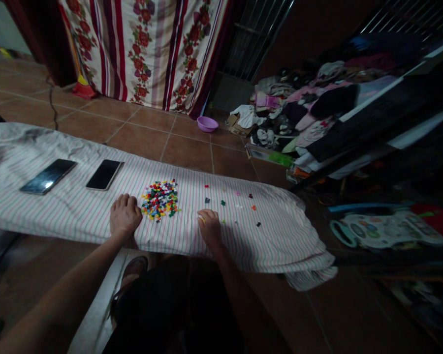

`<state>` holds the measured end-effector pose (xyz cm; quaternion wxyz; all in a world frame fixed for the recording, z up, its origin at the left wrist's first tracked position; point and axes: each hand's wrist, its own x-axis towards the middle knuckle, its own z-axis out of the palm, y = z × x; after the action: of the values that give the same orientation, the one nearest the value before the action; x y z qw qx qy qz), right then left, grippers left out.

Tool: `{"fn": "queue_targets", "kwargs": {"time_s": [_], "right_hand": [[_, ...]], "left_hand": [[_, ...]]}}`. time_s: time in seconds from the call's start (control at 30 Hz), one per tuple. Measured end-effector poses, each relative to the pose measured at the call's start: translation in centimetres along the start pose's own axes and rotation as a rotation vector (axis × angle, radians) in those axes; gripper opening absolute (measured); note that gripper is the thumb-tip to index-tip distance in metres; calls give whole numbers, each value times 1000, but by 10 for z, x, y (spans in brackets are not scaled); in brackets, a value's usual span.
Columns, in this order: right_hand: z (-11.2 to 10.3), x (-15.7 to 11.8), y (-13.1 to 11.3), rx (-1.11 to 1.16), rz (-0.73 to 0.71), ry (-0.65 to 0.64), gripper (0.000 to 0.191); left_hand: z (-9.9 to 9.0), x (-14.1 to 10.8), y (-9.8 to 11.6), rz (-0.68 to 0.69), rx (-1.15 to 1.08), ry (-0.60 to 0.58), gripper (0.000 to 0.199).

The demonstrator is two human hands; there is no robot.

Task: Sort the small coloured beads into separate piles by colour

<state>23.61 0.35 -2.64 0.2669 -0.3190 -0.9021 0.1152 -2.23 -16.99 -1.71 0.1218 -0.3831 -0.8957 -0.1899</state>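
Observation:
My left hand point(125, 215) rests palm down on the striped cloth, fingers loosely bent and apparently holding nothing. Just right of it lies a pile of small multicoloured plastic pieces point(160, 199). Further right, my right hand point(209, 227) is low over the cloth, thumb and fingers pinched on what looks like a small yellow piece point(202, 219), mostly hidden. Beyond that hand, small pieces lie spaced apart: a red piece point(206, 186), a grey piece point(207, 200), a green piece point(223, 202), an orange piece point(253, 207), a dark piece point(258, 224) and several others.
Two phones, a larger one point(48, 177) and a smaller one point(105, 175), lie on the striped cloth point(280, 246) at left. Past the far edge, a purple basin point(207, 124) stands on the tiled floor by a floral curtain point(143, 54). Clothes point(302, 105) are heaped at right.

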Motion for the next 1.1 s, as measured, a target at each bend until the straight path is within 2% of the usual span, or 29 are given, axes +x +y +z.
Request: {"fn": "queue_targets", "kwargs": {"time_s": [0.27, 0.67, 0.9, 1.1], "right_hand": [[10, 21, -21, 42, -72, -49, 27], [24, 45, -52, -37, -50, -247, 23], [27, 45, -59, -131, -20, -266, 18], [16, 39, -58, -138, -40, -252, 18]], "left_hand": [[2, -1, -2, 17, 7, 18, 31], [-2, 1, 1, 4, 22, -15, 32], [-3, 0, 1, -2, -10, -18, 33], [-6, 0, 3, 1, -21, 0, 30]]}}
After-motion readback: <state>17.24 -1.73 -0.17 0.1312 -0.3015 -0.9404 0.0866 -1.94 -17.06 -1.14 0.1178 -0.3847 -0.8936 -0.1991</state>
